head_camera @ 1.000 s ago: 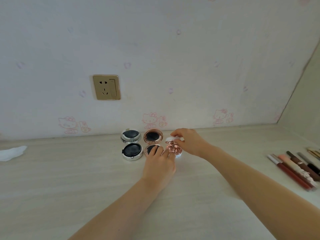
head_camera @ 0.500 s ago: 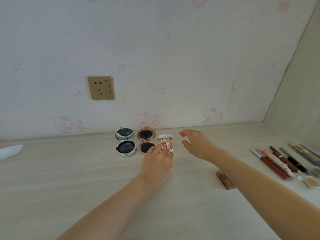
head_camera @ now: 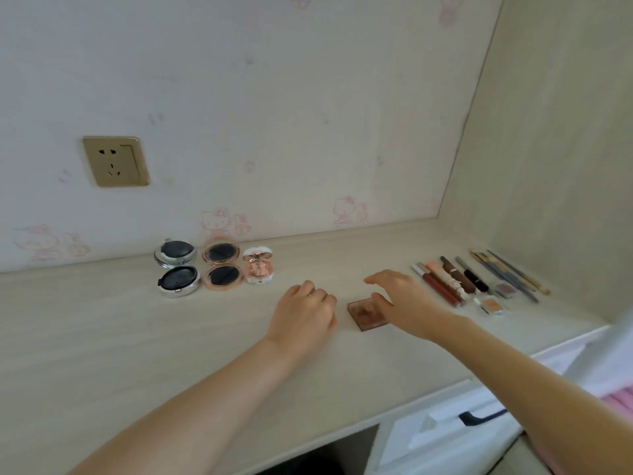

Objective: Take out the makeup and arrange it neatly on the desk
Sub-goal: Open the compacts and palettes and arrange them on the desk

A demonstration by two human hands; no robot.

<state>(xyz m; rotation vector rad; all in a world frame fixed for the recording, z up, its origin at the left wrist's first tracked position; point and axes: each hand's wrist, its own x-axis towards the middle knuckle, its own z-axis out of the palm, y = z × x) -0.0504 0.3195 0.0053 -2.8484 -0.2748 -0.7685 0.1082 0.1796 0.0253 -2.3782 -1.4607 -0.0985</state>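
Note:
Three open compacts stand in a row near the wall: a silver one [head_camera: 177,271], a rose-gold one [head_camera: 222,268] and a small pink one [head_camera: 258,267]. A flat brown square palette [head_camera: 363,314] lies on the desk [head_camera: 120,337] between my hands. My left hand [head_camera: 307,311] rests on the desk with fingers loosely curled, holding nothing. My right hand [head_camera: 400,299] hovers over the palette's right part with fingers spread and covers some of it. Lipsticks and tubes [head_camera: 447,280] lie in a row to the right.
Pencils and brushes [head_camera: 510,274] and two small eyeshadow pans [head_camera: 492,305] lie at the far right by the side panel. A wall socket [head_camera: 115,161] sits at the upper left. A white drawer with a dark handle [head_camera: 474,418] is below the desk edge.
Both hands left the small pink compact, which now stands alone beside the rose-gold one. They drew back and right toward the brown palette. The view swung right.

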